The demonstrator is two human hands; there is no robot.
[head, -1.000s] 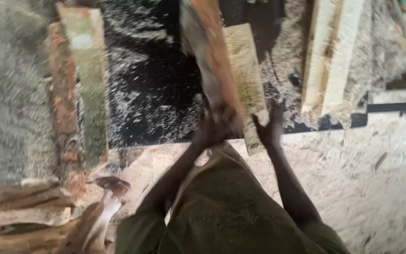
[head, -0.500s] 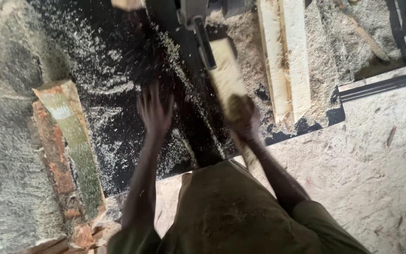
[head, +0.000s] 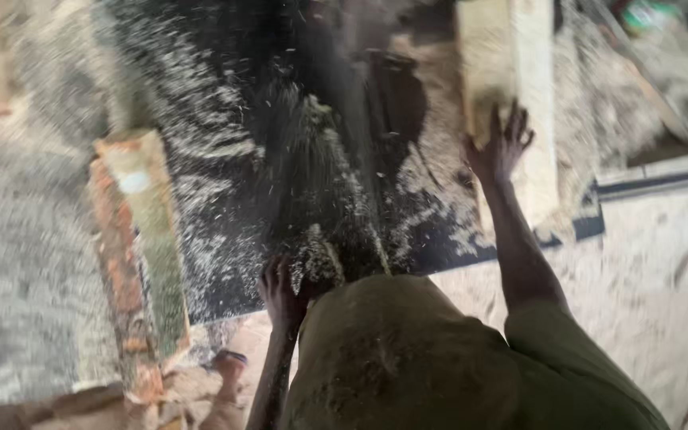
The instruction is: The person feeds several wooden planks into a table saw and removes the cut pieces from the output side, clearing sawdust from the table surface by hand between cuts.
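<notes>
Pale wooden plank [head: 511, 87] lies flat under the open right hand [head: 499, 147], steadying it; left hand [head: 280, 291] rests open on the dusty black table [head: 224, 239].

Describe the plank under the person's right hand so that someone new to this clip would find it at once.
Start at the dark, sawdust-strewn table filling the middle of the view. At its far right edge lies a pale plank running away from the person, with the right hand spread flat on it. Unlike the reddish, bark-edged slab on the left, it is clean, light and square-cut.
</notes>
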